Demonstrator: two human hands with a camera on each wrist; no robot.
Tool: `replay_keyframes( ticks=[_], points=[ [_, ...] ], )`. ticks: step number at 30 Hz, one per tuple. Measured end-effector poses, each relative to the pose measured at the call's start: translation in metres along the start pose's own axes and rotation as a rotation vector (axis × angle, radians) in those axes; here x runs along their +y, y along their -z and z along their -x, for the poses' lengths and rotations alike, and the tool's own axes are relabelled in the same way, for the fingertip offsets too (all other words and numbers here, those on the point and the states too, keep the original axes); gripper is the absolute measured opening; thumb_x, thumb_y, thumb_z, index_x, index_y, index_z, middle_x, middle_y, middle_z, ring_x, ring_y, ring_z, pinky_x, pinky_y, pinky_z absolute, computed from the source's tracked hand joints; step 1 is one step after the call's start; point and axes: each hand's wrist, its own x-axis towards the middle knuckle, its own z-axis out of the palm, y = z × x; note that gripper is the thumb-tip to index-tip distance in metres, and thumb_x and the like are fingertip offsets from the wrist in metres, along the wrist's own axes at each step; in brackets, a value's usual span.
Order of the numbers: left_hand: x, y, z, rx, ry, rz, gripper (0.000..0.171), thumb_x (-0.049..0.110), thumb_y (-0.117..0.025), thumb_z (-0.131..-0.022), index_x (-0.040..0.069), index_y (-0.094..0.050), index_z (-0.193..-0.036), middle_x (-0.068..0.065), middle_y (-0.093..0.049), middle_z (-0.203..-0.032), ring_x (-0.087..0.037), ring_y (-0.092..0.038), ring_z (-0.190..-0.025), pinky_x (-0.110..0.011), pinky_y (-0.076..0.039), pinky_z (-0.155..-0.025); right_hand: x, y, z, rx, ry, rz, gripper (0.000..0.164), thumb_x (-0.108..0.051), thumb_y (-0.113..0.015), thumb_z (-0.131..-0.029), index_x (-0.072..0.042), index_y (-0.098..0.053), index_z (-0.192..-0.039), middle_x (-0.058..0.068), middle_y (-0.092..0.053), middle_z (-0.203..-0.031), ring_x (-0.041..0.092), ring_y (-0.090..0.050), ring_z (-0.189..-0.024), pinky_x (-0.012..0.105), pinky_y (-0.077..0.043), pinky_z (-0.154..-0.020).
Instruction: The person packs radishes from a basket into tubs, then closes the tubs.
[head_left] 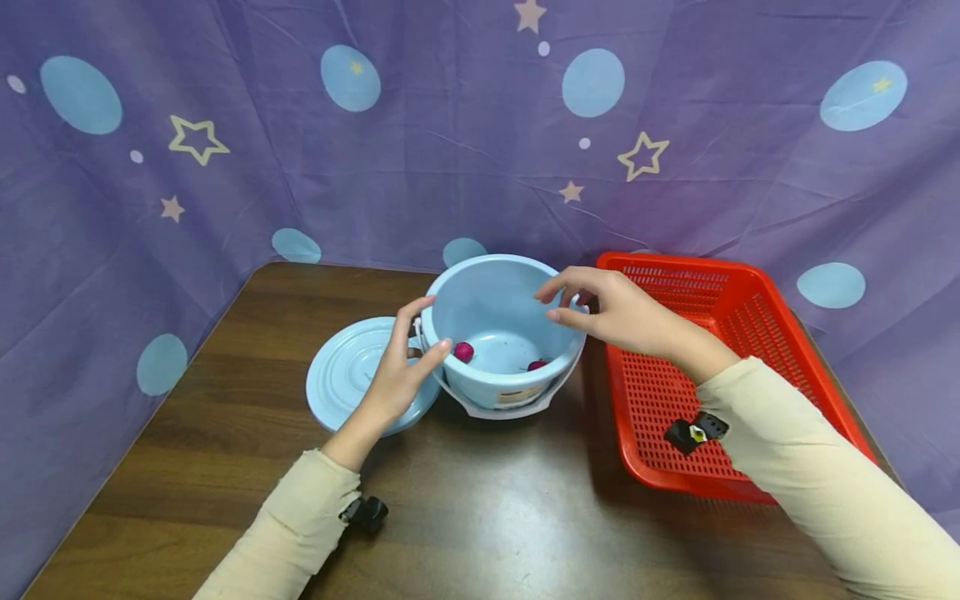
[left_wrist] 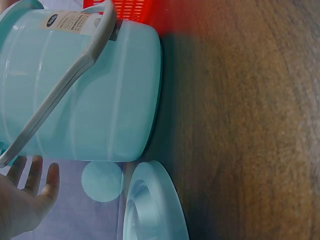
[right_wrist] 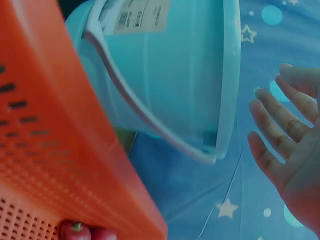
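A light blue bucket (head_left: 495,287) stands upright on the table with its pale handle lowered at the front. Two pinkish-red radishes lie at the bottom inside it, one radish (head_left: 463,352) at the left and another radish (head_left: 537,365) at the near right. My left hand (head_left: 397,367) rests against the bucket's left rim, thumb toward the near side, fingers fairly straight. Over the right rim hovers my right hand (head_left: 607,312), its fingers loosely bent and apart with nothing between them. In the right wrist view, radishes (right_wrist: 75,231) sit in the red basket (right_wrist: 100,125).
To the left of the bucket lies its round blue lid (head_left: 337,375), partly behind my left hand. The red perforated basket (head_left: 652,433) takes up the table's right side, under my right forearm. A purple patterned curtain (head_left: 465,150) hangs behind the wooden table (head_left: 495,517).
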Motion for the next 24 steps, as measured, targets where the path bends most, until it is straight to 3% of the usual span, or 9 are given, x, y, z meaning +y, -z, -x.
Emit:
replay_keyframes(
  ticks=[4, 11, 24],
  points=[
    [0.0, 0.001, 0.0, 0.002, 0.001, -0.005, 0.064, 0.026, -0.061, -0.093, 0.019, -0.034, -0.15, -0.008, -0.039, -0.144, -0.022, -0.041, -0.118, -0.042, -0.038, -0.085, 0.007, 0.008, 0.008, 0.038, -0.047, 0.006, 0.025, -0.015, -0.071, -0.092, -0.014, -0.07, -0.117, -0.004, -0.068, -0.108, 0.011, -0.06, -0.092, 0.037, -0.049, -0.084],
    [-0.001, 0.001, 0.0, 0.005, 0.001, -0.004, 0.063, 0.025, -0.061, -0.093, 0.019, -0.034, -0.15, -0.009, -0.04, -0.143, -0.021, -0.04, -0.118, -0.042, -0.037, -0.086, 0.022, 0.018, 0.025, 0.115, -0.135, 0.007, 0.024, -0.013, -0.071, -0.092, -0.014, -0.071, -0.115, -0.002, -0.067, -0.104, 0.015, -0.06, -0.087, 0.027, -0.051, -0.07],
    [0.002, 0.0, 0.001, -0.002, 0.011, -0.002, 0.063, 0.027, -0.061, -0.093, 0.02, -0.034, -0.15, -0.007, -0.038, -0.146, -0.022, -0.04, -0.119, -0.042, -0.037, -0.086, 0.063, 0.03, 0.051, 0.183, -0.252, 0.028, 0.023, -0.013, -0.068, -0.094, -0.008, -0.07, -0.117, 0.006, -0.071, -0.109, 0.013, -0.064, -0.092, 0.018, -0.046, -0.081]
  ],
)
